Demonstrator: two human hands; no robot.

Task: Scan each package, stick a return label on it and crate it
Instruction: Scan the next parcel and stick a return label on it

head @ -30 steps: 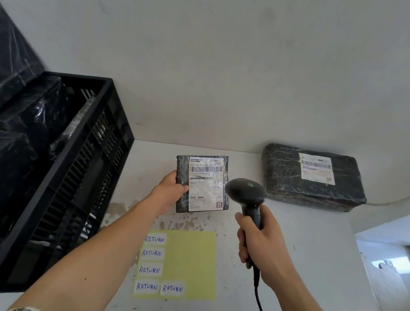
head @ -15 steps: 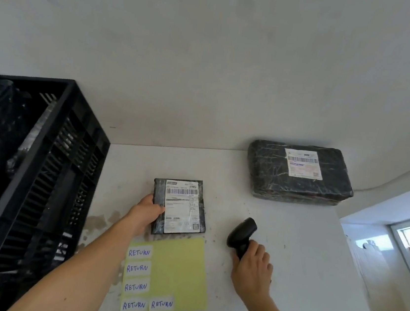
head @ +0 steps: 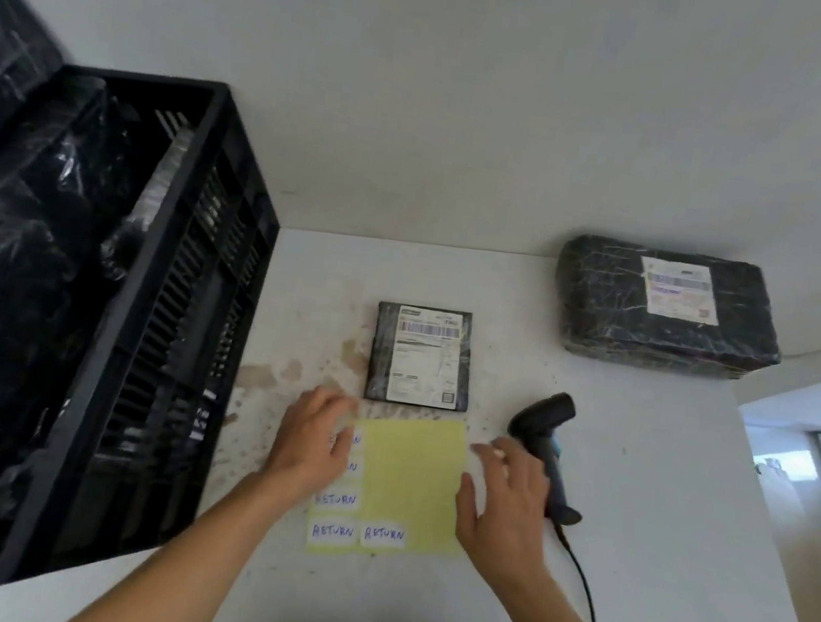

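Note:
A small black-wrapped package (head: 421, 356) with a white shipping label lies flat on the white table (head: 659, 496). Just in front of it lies a yellow sheet (head: 410, 481) carrying several white "RETURN" stickers (head: 383, 535). My left hand (head: 312, 438) rests on the sheet's left edge, covering the upper stickers, its fingers relaxed. My right hand (head: 503, 508) sits at the sheet's right edge with fingers spread and holds nothing. The black corded scanner (head: 545, 438) lies on the table just right of my right hand.
A black plastic crate (head: 178, 334) stands at the left, filled with black-wrapped parcels. A larger black-wrapped package (head: 667, 306) with a label lies at the back right by the wall. The table's right edge drops off toward a doorway.
The small package was lowered onto the table and released. The scanner was laid down and let go. Both hands moved onto the yellow sticker sheet.

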